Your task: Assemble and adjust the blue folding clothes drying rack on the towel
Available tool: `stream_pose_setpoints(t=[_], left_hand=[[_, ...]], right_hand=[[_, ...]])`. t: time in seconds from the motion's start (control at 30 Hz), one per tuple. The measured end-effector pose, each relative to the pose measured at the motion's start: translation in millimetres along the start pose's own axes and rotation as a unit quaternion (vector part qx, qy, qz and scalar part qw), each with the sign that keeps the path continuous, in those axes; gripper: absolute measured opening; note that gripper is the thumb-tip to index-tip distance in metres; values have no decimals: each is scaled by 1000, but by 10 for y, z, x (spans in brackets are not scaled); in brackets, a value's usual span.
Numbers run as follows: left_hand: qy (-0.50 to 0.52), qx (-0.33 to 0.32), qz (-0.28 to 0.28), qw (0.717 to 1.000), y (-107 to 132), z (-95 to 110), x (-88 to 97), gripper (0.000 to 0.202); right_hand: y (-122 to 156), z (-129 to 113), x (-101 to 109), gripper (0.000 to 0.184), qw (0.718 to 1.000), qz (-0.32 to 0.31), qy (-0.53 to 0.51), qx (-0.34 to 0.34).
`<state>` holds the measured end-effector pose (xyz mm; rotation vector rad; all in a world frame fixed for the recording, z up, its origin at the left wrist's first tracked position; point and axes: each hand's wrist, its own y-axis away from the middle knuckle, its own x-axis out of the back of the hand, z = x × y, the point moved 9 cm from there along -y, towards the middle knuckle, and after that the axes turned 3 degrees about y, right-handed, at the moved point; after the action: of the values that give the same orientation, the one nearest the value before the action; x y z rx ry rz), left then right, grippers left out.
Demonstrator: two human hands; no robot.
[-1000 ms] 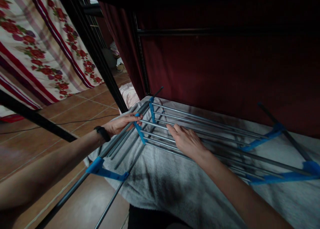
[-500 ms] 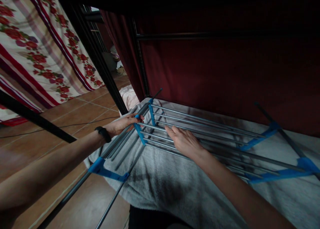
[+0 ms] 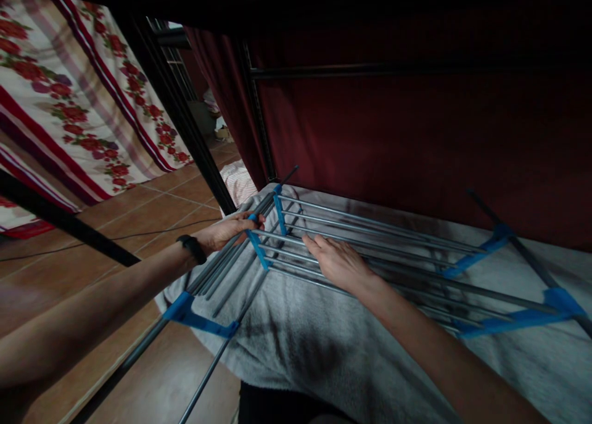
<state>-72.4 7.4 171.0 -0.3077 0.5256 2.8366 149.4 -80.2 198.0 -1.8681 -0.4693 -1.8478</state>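
Note:
A folded drying rack (image 3: 379, 242) of grey metal rods and blue plastic joints lies flat on a grey towel (image 3: 314, 331). My left hand (image 3: 229, 230), a black band on its wrist, has its fingers closed around the rack's left frame tube beside a blue joint (image 3: 256, 248). My right hand (image 3: 340, 262) lies flat on the rods near the rack's left end, fingers stretched out and together, holding nothing.
A dark red fabric wall (image 3: 416, 134) rises right behind the rack. Black metal frame bars (image 3: 180, 116) cross at the left. Beyond them hang a floral sheet (image 3: 69, 97) and lies a brown tiled floor (image 3: 152, 202) with a thin cable.
My right hand has slid a little to the left along the rods. My left hand keeps its grip on the frame tube. The view has shifted slightly.

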Motion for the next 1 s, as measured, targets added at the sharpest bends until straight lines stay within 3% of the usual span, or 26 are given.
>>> stream_pose_setpoints(t=[0.4,0.57,0.87,1.0], left_hand=[[5,9,-20,1000,-72,-18,26,30],[-2,-6,14,1000,-47,-9,56,33],[-38,-6,95,995,45,41,-84,33],[-189,-16,157,969,46,167,54,54]], right_hand=[[1,31,23,57,998,-3,-56,-6],[-23,53,32,54,997,-2,-77,-11],[-76,88,13,40,996,4,-86,-5],[-93,81,108,38,998,8,-67,0]])
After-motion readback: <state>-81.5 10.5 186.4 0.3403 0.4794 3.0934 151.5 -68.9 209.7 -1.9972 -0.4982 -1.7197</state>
